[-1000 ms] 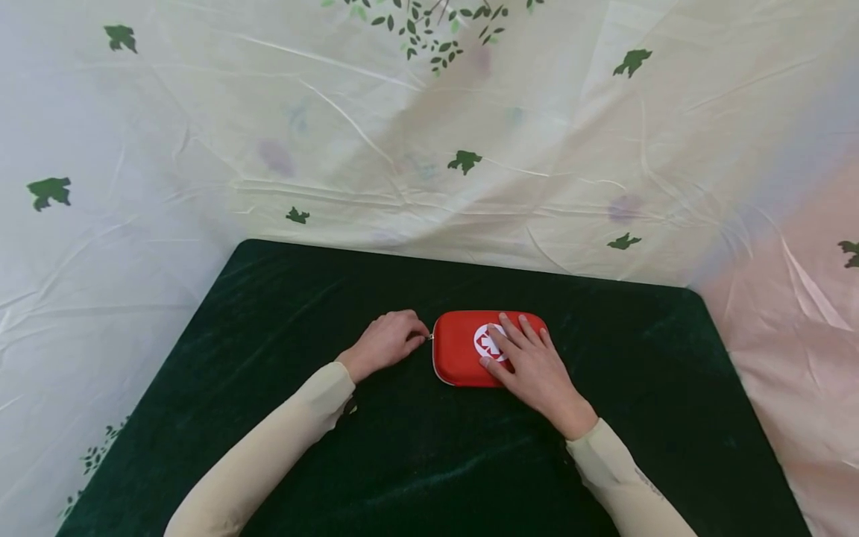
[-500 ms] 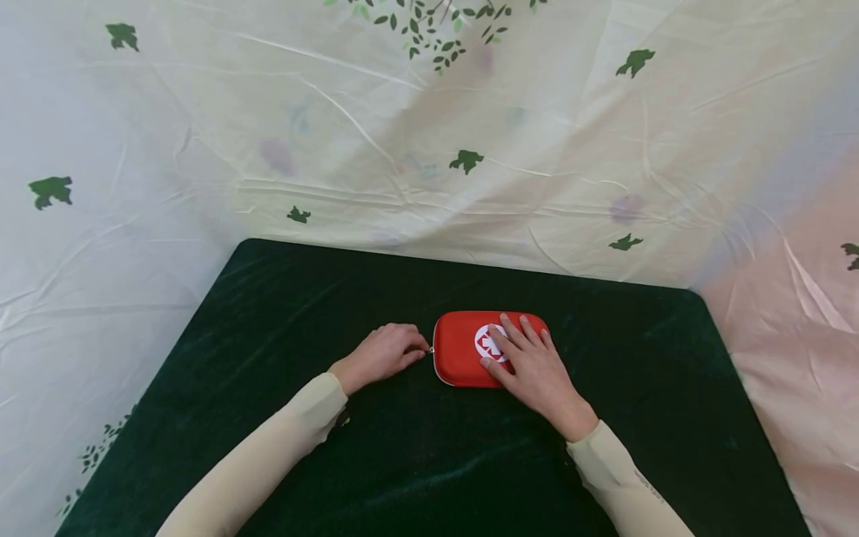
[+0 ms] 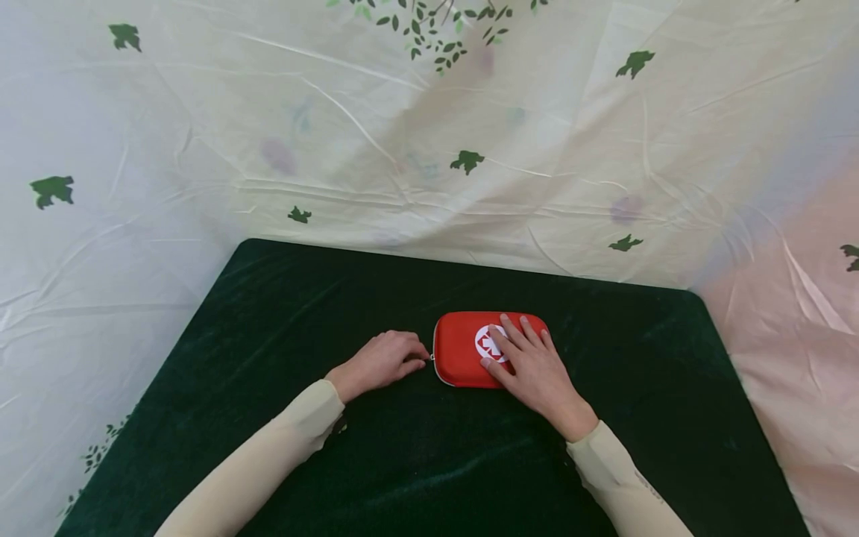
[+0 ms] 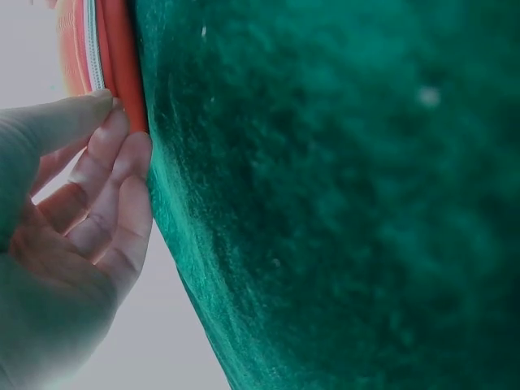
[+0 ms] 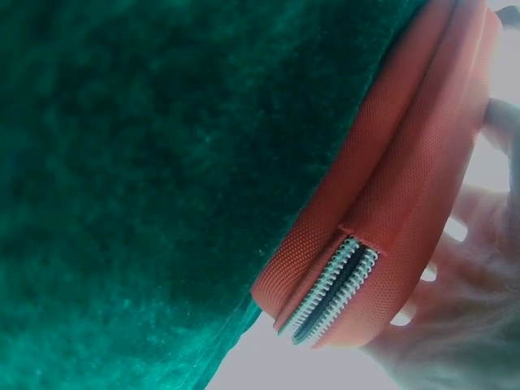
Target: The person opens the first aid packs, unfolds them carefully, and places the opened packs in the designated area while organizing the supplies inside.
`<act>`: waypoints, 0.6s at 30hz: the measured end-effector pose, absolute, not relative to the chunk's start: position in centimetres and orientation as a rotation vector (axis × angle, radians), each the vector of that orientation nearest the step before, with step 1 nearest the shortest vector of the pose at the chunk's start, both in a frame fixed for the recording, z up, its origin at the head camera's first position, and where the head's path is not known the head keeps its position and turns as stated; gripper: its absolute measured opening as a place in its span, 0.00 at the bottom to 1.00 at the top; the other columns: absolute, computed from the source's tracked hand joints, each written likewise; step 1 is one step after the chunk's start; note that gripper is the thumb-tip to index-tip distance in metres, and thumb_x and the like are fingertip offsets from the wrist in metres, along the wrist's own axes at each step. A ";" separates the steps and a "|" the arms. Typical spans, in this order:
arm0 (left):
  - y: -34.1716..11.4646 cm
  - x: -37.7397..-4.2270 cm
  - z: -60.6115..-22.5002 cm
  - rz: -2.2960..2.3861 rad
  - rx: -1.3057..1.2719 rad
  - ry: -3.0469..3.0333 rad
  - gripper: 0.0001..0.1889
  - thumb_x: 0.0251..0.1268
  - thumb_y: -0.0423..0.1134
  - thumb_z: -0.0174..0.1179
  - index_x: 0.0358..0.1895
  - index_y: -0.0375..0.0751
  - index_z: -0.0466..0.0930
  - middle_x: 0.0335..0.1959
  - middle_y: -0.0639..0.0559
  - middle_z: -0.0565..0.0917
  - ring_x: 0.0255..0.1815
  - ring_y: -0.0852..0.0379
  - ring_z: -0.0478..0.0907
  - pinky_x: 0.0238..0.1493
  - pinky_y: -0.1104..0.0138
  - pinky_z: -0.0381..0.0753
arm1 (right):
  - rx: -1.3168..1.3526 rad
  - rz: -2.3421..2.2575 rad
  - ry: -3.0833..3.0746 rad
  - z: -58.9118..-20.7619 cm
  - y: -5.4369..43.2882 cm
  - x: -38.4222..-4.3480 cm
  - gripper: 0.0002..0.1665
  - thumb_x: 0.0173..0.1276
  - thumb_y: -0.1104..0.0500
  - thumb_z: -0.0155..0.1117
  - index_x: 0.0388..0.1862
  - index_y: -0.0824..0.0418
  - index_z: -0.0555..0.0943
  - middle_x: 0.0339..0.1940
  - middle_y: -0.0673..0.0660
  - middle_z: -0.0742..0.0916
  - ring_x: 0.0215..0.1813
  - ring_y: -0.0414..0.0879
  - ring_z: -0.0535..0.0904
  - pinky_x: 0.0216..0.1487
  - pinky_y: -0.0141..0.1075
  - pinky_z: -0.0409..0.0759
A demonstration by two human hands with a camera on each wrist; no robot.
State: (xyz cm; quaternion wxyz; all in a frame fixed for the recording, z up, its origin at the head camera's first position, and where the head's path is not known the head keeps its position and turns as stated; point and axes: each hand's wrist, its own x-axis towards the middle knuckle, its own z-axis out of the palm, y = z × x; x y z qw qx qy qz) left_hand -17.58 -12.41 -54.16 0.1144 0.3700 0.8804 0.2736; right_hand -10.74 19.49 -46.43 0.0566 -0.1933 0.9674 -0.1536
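The case (image 3: 458,350) is red, its round emblem (image 3: 483,344) white with red inside, its zip teeth (image 5: 319,284) silvery. Under the case I see dark green cloth (image 3: 335,298). Behind the case hangs whitish fabric (image 3: 376,127), printed with green leaves (image 3: 439,60) and bird-like shapes (image 3: 466,161), pinkish right of the case. My sleeves (image 3: 262,455) are cream.

Dark green velvety tabletop (image 3: 403,462), far corners rounded. Pale backdrop fabric (image 3: 215,112) behind it, creased, printed with green bird-like shapes (image 3: 467,161) and a leafy sprig (image 3: 449,47) (top edge, partly cut off). Pinkish fabric (image 3: 798,350) at right, also creased.
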 end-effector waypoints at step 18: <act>-12.3 -14.9 -51.7 0.874 1.115 2.533 0.12 0.71 0.46 0.66 0.54 0.53 0.87 0.45 0.60 0.84 0.41 0.69 0.81 0.44 0.66 0.83 | -0.586 -0.467 2.933 -46.5 19.5 -10.7 0.42 0.76 0.36 0.57 0.83 0.51 0.64 0.85 0.59 0.59 0.84 0.67 0.49 0.78 0.68 0.43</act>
